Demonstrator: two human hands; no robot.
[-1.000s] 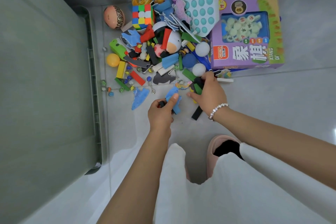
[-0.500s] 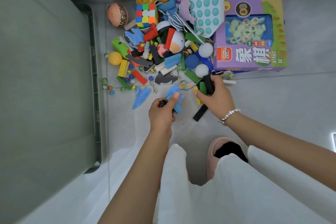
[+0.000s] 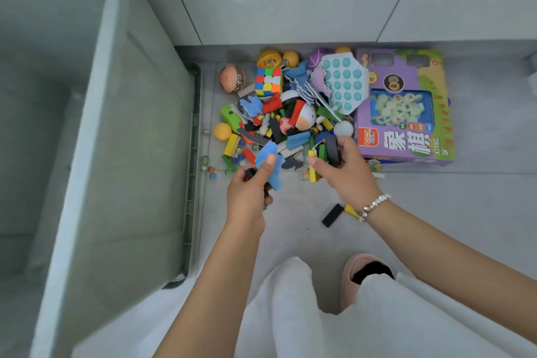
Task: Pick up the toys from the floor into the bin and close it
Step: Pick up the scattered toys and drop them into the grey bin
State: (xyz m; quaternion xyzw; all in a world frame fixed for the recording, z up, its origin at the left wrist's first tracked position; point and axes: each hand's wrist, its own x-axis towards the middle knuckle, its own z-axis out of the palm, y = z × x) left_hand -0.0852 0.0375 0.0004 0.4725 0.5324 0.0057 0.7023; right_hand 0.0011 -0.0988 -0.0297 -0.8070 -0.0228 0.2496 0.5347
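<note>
On a grey tiled floor, the open green bin stands left of both hands. The left hand grips blue foam pieces; the right hand clutches small blocks. Beyond both hands lies the toy pile.

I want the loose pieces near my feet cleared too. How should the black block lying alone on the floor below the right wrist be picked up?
Pinch the black block across its two long sides, coming straight down from above. It lies flat and slanted on the tile, apart from the pile. Take it near its middle or lower end: a yellow piece sits against its upper end, under the bracelet.
</note>
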